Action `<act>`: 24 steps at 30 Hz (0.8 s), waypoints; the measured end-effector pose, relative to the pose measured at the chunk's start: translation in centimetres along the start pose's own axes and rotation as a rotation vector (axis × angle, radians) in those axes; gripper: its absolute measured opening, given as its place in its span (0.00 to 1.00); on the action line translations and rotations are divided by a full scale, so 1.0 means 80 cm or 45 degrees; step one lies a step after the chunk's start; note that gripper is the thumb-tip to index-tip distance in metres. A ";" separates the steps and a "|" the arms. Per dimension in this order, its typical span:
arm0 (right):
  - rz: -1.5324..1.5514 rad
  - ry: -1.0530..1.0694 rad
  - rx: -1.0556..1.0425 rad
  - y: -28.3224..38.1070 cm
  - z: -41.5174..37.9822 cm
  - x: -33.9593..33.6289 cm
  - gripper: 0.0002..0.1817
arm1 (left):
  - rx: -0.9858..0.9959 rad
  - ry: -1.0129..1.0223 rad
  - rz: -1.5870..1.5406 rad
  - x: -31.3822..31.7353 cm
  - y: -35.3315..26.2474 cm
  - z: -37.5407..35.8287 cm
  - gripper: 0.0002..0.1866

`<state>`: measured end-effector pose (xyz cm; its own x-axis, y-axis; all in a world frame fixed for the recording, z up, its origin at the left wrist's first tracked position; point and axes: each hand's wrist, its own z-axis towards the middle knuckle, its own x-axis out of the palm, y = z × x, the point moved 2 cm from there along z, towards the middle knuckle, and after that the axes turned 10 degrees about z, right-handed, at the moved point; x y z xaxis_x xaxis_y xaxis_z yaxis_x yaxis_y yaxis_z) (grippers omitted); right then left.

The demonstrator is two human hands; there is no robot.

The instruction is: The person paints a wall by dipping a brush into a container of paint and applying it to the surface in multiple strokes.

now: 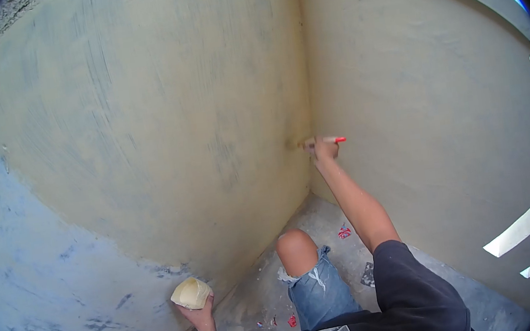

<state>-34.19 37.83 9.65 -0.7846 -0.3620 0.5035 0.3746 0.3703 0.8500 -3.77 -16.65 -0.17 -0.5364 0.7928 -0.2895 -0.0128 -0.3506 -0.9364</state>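
Observation:
My right hand (324,147) is closed around a paintbrush with a red-tipped handle (340,139). The bristle end is at the left wall, close to the inner corner, and looks blurred. Low on the left, my left hand (200,312) grips a cream-coloured paint container (191,293), its open mouth tilted toward me. Pale paint coats its inside. The left wall (140,115) carries a streaky beige coat over most of its surface, with a bluish-white area (46,272) at lower left.
The right wall (420,80) is beige and meets the left one at the corner. My bent knee (297,253) is near the left wall. Red scraps (344,231) and a dark patch (367,275) are on the grey floor (256,305). Bright light strips (526,219) fall at right.

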 end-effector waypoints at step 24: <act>0.486 0.214 -0.310 0.165 -0.015 0.140 0.14 | 0.040 -0.043 0.028 -0.002 -0.003 0.003 0.50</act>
<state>-37.43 37.63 26.68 -0.4850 -0.3799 0.7877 0.7411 0.2996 0.6009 -3.87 -16.82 0.17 -0.5650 0.7677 -0.3023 -0.0274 -0.3836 -0.9231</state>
